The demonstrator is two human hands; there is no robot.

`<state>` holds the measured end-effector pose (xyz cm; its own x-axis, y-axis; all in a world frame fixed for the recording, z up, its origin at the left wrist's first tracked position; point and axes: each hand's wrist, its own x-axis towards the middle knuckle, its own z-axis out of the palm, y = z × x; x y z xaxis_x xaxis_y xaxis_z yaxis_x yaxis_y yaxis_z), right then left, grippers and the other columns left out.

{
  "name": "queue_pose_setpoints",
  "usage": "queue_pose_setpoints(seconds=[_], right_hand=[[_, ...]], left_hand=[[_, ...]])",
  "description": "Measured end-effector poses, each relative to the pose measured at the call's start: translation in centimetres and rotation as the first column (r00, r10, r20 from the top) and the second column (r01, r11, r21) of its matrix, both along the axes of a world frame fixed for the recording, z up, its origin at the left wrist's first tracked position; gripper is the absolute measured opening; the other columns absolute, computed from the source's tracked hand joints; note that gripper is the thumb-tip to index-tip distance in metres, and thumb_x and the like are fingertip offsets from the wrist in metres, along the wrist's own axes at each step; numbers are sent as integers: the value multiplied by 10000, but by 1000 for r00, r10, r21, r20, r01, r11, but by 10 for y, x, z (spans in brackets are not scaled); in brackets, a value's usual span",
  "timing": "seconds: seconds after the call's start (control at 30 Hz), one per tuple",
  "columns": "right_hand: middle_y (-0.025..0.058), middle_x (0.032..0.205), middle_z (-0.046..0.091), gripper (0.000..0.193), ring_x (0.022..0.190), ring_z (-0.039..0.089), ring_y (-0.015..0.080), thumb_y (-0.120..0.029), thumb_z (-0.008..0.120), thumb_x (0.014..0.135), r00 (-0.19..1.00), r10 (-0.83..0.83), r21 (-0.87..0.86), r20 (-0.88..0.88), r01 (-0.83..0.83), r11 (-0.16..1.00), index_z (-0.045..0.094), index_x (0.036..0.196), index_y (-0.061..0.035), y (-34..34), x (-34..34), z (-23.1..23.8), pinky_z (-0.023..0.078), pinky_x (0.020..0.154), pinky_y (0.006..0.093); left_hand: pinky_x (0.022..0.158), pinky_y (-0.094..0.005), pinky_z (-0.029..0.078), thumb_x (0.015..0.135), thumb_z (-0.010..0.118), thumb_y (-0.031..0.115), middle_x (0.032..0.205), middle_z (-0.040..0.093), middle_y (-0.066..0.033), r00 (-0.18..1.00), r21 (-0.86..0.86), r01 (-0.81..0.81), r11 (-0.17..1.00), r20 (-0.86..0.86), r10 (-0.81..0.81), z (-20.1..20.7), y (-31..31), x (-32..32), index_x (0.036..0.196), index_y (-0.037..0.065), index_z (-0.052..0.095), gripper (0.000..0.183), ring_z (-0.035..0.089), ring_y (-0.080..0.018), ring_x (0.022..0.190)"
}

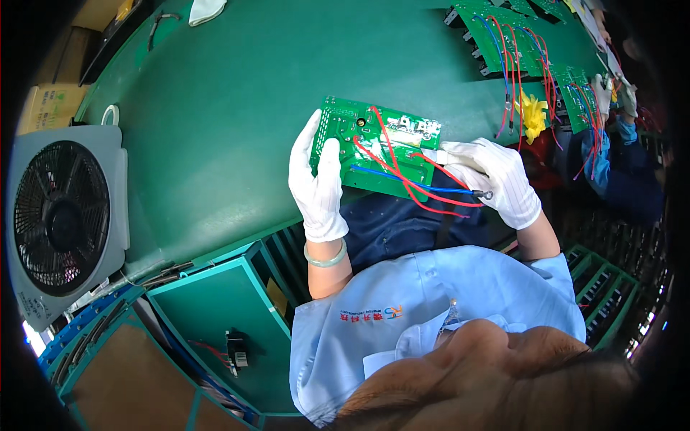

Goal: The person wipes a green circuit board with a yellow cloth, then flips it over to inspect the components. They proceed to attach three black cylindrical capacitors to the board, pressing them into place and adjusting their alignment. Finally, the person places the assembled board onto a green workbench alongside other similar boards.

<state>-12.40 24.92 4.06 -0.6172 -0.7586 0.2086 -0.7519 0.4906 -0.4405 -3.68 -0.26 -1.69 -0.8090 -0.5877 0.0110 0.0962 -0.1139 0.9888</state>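
A green circuit board [336,122] is held up, tilted, over the near edge of the table. My left hand [317,183], in a white glove, grips its left edge, with the thumb across the board's face and the fingers along the side. At the right edge, my gloved right hand [496,176] has its fingers closed on the board's border; the fingertips are partly hidden. Several red wires [388,144] and one blue wire [402,178] rise from the board and hang towards me. A ring terminal [487,195] lies in front of my right hand.
A grey box fan [108,215] stands at the left. More wired circuit boards [474,29] and a yellow bundle [532,117] lie at the far right, near another person's gloved hands [602,95]. Below the green table [230,93], a black component [236,352] rests on a green surface.
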Motion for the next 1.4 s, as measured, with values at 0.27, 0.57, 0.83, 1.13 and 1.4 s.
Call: queue_pose_setpoints(seconds=[0.27, 0.57, 0.83, 1.13, 1.4], right_hand=[[102, 841, 675, 310, 688, 641, 262, -195, 757, 776, 993, -23, -71, -114, 15, 997, 666, 1032, -46, -9, -3, -15, 512, 582, 342], [70, 733, 540, 648, 637, 569, 246, -195, 647, 853, 982, 104, 257, -158, -60, 965, 432, 1462, -166, -27, -14, -7, 478, 547, 365], [70, 738, 525, 446, 642, 569, 225, -169, 531, 889, 909, 372, 511, -185, -235, 827, 561, 1331, -222, -41, -37, 46, 443, 504, 358], [106, 815, 629, 422, 684, 580, 229, 27, 635, 839, 926, -96, 47, -365, 121, 991, 635, 1254, -53, 22, -43, 82, 481, 612, 311], [90, 995, 674, 432, 778, 569, 153, 0, 605, 924, 691, -684, -366, -232, 590, 720, 559, 1351, -33, 138, -10, 4, 475, 755, 284]], left_hand=[[978, -278, 439, 929, 555, -4, 1281, 584, -151, 998, -74, 16, 997, -52, -20, -10, -4, 0, 1308, -65, 512, 386, 577, -155, 1117], [979, -293, 444, 921, 570, 7, 1249, 590, -151, 996, -81, -37, 996, -78, 30, -10, 0, -2, 1295, -74, 511, 388, 578, -171, 1110], [979, -305, 444, 919, 585, 29, 1297, 545, -162, 996, -142, -46, 989, -86, 34, -6, 9, -1, 1336, -69, 460, 446, 568, -197, 1136], [916, -284, 480, 924, 592, 41, 1309, 537, -180, 999, -19, -9, 1000, -39, 9, -2, 7, 3, 1367, -58, 426, 484, 580, -186, 1105], [973, -320, 452, 925, 602, 64, 1324, 539, -173, 996, -219, -88, 972, -30, 84, -12, 8, 0, 1345, -53, 467, 456, 570, -220, 1135]])
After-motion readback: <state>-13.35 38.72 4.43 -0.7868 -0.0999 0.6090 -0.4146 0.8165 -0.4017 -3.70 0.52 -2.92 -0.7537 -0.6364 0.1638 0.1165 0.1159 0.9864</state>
